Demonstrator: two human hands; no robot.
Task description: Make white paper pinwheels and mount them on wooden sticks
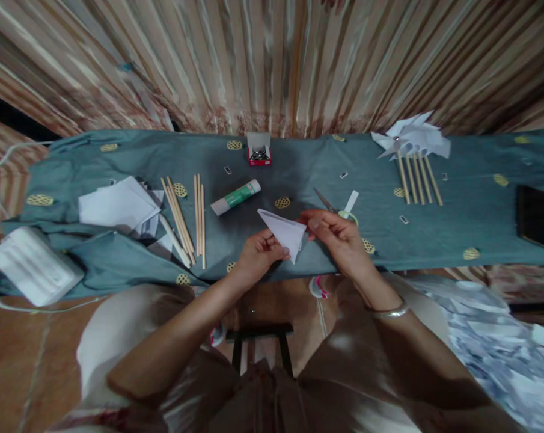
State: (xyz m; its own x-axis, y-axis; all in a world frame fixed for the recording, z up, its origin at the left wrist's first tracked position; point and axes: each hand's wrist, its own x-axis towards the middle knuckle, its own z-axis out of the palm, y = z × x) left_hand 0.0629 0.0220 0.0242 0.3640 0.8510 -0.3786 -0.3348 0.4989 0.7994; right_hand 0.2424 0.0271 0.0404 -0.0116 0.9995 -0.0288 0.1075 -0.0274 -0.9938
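A white sheet of paper (286,233), folded into a triangle, is held above the near edge of the table. My left hand (258,255) pinches its lower side between thumb and fingers. At the paper's upper right corner, my right hand (335,237) closes its thumb and fingertips on the edge. Just beyond that hand lie scissors (324,199) with a pale green handle, partly hidden by the fingers, and a small white paper strip (351,203). A green and white glue stick (235,197) rests on the cloth up and left of the paper.
Left are wooden sticks (199,222), paper sheets (116,207) and a white box-shaped device (35,264) with a cable. A red box of metal pins (259,153) stands at the back. Right are paper pinwheels (413,138) on sticks and a phone (537,216). Paper scraps (501,343) lie below.
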